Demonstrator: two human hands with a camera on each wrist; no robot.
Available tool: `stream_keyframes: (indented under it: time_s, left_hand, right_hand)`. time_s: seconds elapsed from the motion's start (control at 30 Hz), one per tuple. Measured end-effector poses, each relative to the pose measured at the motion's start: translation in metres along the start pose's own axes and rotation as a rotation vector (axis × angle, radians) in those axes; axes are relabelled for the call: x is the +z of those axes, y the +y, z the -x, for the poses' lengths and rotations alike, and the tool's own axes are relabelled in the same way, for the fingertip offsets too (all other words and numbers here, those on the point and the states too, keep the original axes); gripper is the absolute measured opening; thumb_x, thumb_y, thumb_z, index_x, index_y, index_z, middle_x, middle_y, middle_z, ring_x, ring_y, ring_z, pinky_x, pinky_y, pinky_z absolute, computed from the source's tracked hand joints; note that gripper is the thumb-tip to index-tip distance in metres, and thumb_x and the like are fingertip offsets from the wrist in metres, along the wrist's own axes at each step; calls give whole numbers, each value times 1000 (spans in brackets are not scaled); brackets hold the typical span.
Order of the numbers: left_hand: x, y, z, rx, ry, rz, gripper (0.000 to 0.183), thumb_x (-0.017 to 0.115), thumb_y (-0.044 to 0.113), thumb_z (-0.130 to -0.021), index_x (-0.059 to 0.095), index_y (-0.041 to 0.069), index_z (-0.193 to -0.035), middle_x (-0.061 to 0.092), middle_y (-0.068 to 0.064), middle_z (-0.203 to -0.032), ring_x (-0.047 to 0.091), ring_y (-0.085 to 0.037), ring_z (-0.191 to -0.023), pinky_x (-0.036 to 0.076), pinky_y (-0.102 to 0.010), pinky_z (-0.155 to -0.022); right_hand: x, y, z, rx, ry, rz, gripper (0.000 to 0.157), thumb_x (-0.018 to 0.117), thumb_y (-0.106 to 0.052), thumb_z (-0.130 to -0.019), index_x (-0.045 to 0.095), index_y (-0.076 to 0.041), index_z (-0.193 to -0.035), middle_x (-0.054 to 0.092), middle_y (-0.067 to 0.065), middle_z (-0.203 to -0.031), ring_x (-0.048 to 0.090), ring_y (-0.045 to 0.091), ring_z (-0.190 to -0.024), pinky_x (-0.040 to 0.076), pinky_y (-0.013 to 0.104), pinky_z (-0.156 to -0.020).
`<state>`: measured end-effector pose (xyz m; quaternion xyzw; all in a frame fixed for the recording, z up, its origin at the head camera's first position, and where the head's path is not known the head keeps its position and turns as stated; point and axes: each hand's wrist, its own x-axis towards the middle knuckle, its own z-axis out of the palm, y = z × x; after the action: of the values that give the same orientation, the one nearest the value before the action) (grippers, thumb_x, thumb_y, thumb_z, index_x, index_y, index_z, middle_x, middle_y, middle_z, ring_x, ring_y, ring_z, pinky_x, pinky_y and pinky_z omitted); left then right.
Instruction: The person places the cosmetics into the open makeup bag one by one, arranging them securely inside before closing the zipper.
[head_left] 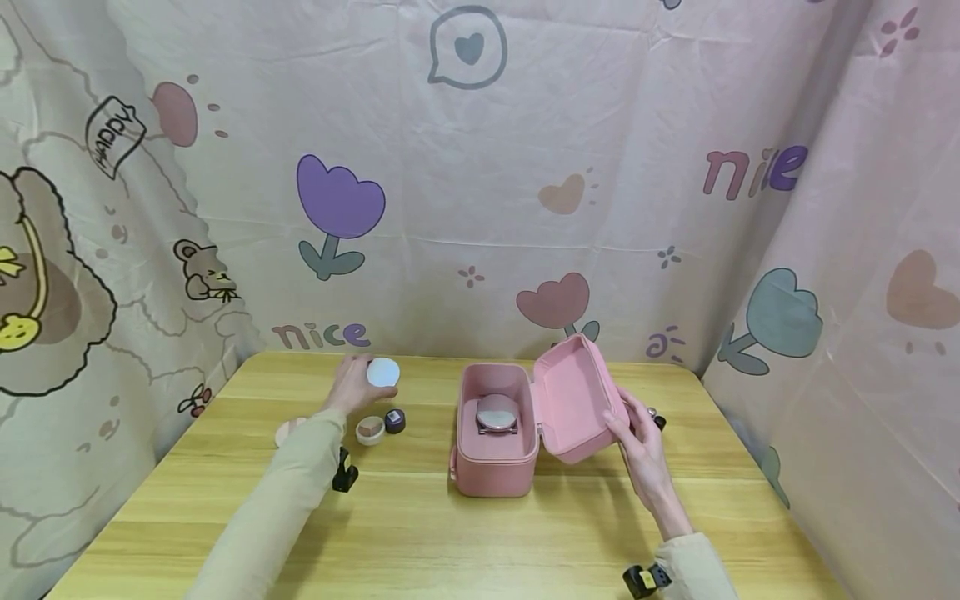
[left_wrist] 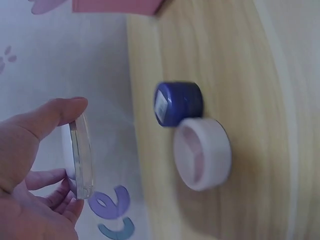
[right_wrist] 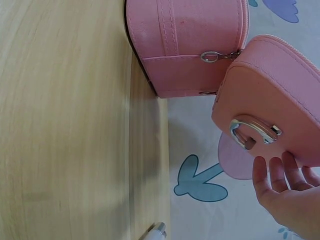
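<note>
My left hand (head_left: 350, 387) pinches a flat round compact (head_left: 383, 372) by its edge, raised over the back left of the table. In the left wrist view its clear rim (left_wrist: 84, 155) shows between thumb and fingers. Below it stand a dark blue jar (head_left: 395, 420) and a white round pot (left_wrist: 212, 155) with a pinkish inside. My right hand (head_left: 643, 442) holds the lid (head_left: 573, 400) of a pink cosmetic case (head_left: 495, 479), thumb inside and fingers on the outer face. The lid leans out to the right. A round compact with a shiny face (head_left: 497, 412) sits inside the case.
A pale pink round thing (head_left: 288, 432) is partly hidden by the left sleeve. Behind the right hand lies a small silver and black object (head_left: 658, 419), mostly covered. A printed curtain (head_left: 450, 208) hangs along the back and sides of the wooden table (head_left: 420, 542).
</note>
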<state>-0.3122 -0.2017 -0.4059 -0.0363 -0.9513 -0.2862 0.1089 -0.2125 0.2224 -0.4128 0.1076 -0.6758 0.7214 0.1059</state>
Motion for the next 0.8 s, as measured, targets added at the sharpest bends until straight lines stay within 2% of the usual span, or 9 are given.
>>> stream_keyframes:
  time_s: [0.23,0.57,0.8]
  left_hand:
    - [1,19,0,43,8,12,75,77,30,-62,47,-8,-120,48,-27,-117,43,-39,-106,40,-49,-88]
    - [3,54,5,75,-38,62,76,77,31,-62,46,-5,-122,46,-25,-118,45,-36,-106,42,-48,-89]
    - [6,78,8,123,-66,95,77,78,29,-62,46,-5,-124,44,-24,-120,45,-35,-107,42,-48,-91]
  right_hand:
    - [0,0,0,-4,-2,1,49,48,-9,-91,29,-3,-136,40,18,-131,52,15,-108,49,20,-82]
    - [1,-1,0,-5,-8,-4,49,48,-9,-91,29,-3,-136,39,19,-131,53,14,-108,49,20,-84]
    - [1,-1,0,1,-5,-2,49,48,-10,-91,29,-3,-136,40,18,-131,52,15,-108,49,20,-83]
